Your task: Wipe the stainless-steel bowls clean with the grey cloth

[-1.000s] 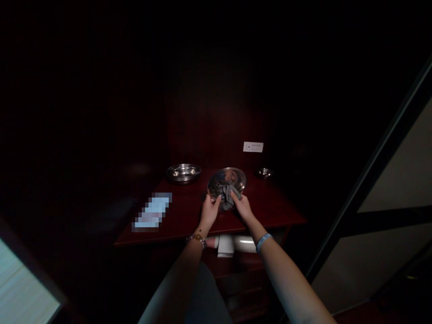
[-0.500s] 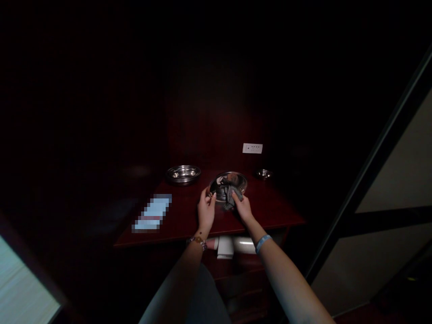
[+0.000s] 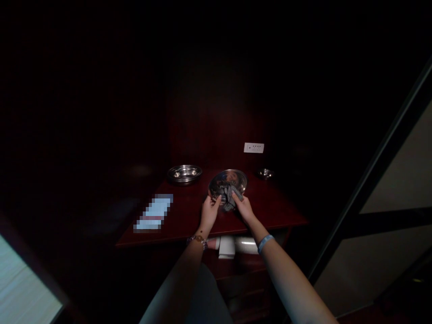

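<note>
A shiny round metal plate (image 3: 228, 177) is held tilted above the dark red table, its face toward me. My left hand (image 3: 210, 209) grips its near left rim, thumb on top and fingers underneath. A crumpled grey cloth (image 3: 229, 198) lies against the near right part of the plate. My right hand (image 3: 243, 207) is closed on that cloth, thumb over it, at the plate's rim; its other fingers are mostly hidden beneath.
Nested metal plates (image 3: 184, 174) stand at the back left of the table (image 3: 189, 213), and a small metal bowl (image 3: 265, 173) at the back right. A blurred-out pale rectangle (image 3: 154, 213) lies front left. White and pink items (image 3: 226, 248) sit below the tabletop. A wall socket (image 3: 254, 148) is behind.
The plate has tipped, showing more of its face. My left hand has shifted slightly right and down along the rim. My right hand stays on the cloth.
</note>
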A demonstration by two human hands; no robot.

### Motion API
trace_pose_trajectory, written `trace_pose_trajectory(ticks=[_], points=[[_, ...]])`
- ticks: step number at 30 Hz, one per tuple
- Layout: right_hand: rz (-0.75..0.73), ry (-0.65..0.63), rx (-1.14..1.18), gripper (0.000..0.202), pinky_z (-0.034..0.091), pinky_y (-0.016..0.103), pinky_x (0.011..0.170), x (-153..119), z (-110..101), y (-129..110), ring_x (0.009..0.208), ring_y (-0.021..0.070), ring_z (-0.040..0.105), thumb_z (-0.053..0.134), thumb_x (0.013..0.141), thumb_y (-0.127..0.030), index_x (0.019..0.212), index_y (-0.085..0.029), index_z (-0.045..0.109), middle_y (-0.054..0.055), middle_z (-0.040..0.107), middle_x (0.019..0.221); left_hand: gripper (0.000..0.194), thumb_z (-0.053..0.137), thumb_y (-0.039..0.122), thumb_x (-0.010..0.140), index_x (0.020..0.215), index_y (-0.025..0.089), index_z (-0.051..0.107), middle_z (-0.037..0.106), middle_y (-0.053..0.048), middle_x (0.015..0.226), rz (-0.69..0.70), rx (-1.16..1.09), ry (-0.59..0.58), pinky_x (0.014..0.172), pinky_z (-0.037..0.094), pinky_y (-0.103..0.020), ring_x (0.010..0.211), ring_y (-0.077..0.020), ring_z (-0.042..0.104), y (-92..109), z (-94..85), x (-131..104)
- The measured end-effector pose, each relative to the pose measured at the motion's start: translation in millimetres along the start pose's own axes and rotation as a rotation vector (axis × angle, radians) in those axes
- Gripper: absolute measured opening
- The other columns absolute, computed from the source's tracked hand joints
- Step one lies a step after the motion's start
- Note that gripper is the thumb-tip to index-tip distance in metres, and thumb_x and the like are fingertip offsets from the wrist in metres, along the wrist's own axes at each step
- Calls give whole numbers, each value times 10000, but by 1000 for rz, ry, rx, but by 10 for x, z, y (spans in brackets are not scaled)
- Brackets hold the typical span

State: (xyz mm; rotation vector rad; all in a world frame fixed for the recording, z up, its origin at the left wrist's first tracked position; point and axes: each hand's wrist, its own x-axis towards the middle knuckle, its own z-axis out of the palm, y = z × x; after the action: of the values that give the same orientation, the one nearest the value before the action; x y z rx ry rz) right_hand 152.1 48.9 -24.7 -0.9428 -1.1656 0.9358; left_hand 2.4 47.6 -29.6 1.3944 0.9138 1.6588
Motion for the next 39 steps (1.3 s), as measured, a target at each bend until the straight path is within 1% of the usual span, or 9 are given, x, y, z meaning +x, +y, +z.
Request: trace_pose_trajectory(ticks=[4,13,15,18,20,24,28,31,39], points=[[-8,17,-23,525,430,240,595,7,-11,21,629,132,543,683,687,-634,813,-125,688,16,661,704,383,679,471,772,942,139,588,693,-65,838,-11,13,21,670,565,-294,701,-166,686,18,6,-7],[-43,54,-19,516,443,243,603,-5,3,-6,621,130,533,679,697,-634,797,-128,675,13,656,687,330,641,461,804,901,151,585,671,-45,787,19,73,37,656,528,-278,677,-159,650,119,18,-39],[-48,61,-37,515,443,242,590,-11,9,-17,620,133,540,677,694,-641,775,-133,671,14,654,675,310,636,443,815,926,159,583,658,-27,785,57,87,81,658,514,-259,683,-145,634,169,4,-47],[-21,36,-37,525,434,237,536,-15,16,-24,574,127,532,682,683,-653,753,-134,659,10,639,645,288,645,404,820,979,176,567,588,25,702,137,100,210,637,474,-218,650,-115,584,253,-19,-66],[3,30,-20,538,422,232,492,-14,19,-20,534,119,518,686,672,-665,757,-134,653,5,628,626,273,649,393,821,971,183,560,548,44,662,164,112,246,616,452,-203,623,-104,554,290,-29,-80],[28,60,32,557,404,226,456,-17,18,-19,501,106,499,685,662,-681,789,-139,659,0,633,627,264,658,411,816,927,187,573,601,22,720,159,124,147,655,475,-221,664,-116,587,264,-24,-85],[60,1,55,559,407,228,465,-38,20,-55,527,117,532,700,658,-670,822,-136,679,10,658,653,428,734,406,748,1086,169,623,723,-79,1014,95,96,9,855,525,-325,915,-197,682,150,2,-60],[65,-34,55,550,388,218,455,-52,25,-87,520,116,526,699,662,-669,817,-141,684,7,659,637,420,709,411,767,1090,146,665,739,-118,1061,76,109,-90,925,517,-387,982,-243,693,87,8,-41],[40,-31,22,552,432,236,518,-41,30,-63,570,132,541,695,653,-676,782,-140,679,15,660,648,348,661,442,789,904,117,714,759,-131,892,64,178,-28,789,556,-372,858,-270,716,44,-1,-23]])
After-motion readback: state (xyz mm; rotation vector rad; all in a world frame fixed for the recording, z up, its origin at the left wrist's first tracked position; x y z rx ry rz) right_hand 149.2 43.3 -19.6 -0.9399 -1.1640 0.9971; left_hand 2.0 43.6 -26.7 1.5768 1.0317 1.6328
